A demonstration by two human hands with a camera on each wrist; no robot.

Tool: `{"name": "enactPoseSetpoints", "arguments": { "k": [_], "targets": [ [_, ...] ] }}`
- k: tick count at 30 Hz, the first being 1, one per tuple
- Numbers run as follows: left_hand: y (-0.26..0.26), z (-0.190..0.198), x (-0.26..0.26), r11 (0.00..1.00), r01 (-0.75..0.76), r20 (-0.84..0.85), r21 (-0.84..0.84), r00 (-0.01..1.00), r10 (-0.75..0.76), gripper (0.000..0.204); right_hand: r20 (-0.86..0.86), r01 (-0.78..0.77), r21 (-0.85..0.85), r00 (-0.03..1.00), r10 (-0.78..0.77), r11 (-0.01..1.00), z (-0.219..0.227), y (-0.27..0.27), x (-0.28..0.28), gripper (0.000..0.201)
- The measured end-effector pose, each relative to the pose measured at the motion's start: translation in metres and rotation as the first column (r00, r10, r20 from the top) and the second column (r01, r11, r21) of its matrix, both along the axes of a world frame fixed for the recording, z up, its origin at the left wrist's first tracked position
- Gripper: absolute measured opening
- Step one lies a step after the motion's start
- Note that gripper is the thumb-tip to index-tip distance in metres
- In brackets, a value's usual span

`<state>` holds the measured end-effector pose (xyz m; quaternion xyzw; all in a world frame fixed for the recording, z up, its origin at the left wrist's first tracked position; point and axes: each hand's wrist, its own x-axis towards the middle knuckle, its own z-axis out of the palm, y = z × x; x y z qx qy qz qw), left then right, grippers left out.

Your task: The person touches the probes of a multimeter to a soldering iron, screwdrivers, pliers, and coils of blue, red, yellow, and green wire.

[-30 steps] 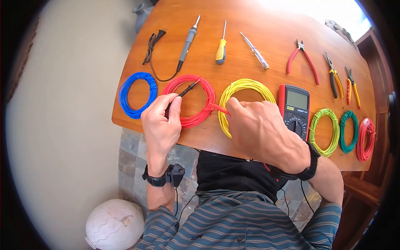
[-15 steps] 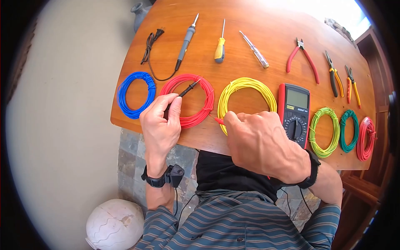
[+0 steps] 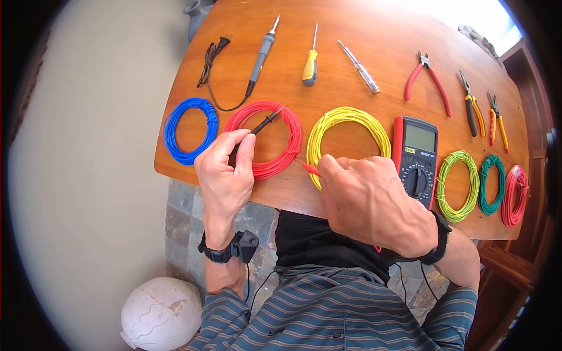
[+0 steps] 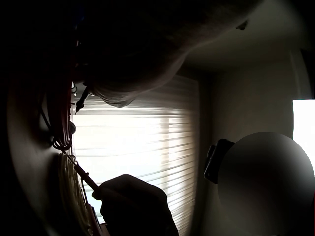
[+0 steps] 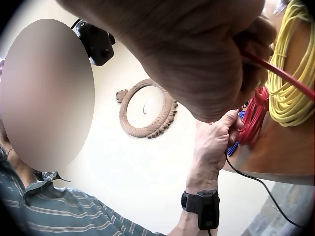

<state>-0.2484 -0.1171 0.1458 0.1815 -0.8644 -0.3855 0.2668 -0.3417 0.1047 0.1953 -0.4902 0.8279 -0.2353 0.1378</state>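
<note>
In the head view my left hand (image 3: 225, 169) pinches a black test probe (image 3: 265, 123) between thumb and index finger, its tip at the upper right of the red wire coil (image 3: 293, 136). My right hand (image 3: 374, 202) grips a red test probe (image 3: 310, 169) over the near edge of the yellow wire coil (image 3: 383, 137). The red probe points left toward the red coil; most of its handle is hidden by the curled fingers. A red lead (image 5: 283, 74) runs from that hand in the right wrist view. Beside it lies a red-and-black multimeter (image 3: 419, 139).
A blue coil (image 3: 170, 131) lies at left; yellow-green (image 3: 440, 190), green (image 3: 483, 186) and red (image 3: 508, 196) coils lie at right. Behind are a soldering iron (image 3: 261, 59), screwdriver (image 3: 310, 67), tester screwdriver (image 3: 364, 74), red-handled cutters (image 3: 415, 79) and two pliers. The table's front edge is near my wrists.
The red probe has drawn back from the red coil's edge and dropped slightly toward me with the right hand. The left hand and the black probe stay nearly still.
</note>
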Motion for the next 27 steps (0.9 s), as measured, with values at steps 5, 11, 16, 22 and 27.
{"name": "enactPoseSetpoints", "arguments": {
  "k": [5,11,16,22,27],
  "targets": [
    [0.0004,0.0033,-0.0024,1.0,0.0,-0.014,-0.025,1.0,0.0,0.01,0.018,-0.008,-0.002,1.0,0.008,1.0,-0.0006,-0.0003,-0.0001,0.017],
    [-0.0004,0.0028,-0.0036,0.997,-0.002,-0.032,-0.082,0.999,0.0,0.011,-0.003,-0.003,0.0,1.0,0.003,1.0,-0.003,-0.0002,0.0004,0.016],
    [-0.0008,0.0048,-0.005,0.998,-0.047,0.038,-0.046,0.998,0.049,0.011,-0.026,-0.004,0.003,1.0,0.004,1.0,-0.0037,-0.0009,0.0017,0.017],
    [-0.0015,-0.0009,-0.0051,0.999,-0.034,-0.052,0.013,0.998,0.035,0.01,-0.027,-0.003,0.005,1.0,0.004,1.0,-0.0046,-0.0006,0.0021,0.017],
    [-0.0036,0.0009,-0.0061,0.996,-0.064,0.041,-0.055,0.997,0.067,0.01,-0.019,-0.012,0.044,1.0,0.013,0.999,-0.001,-0.001,0.0032,0.016]
  ]
}}
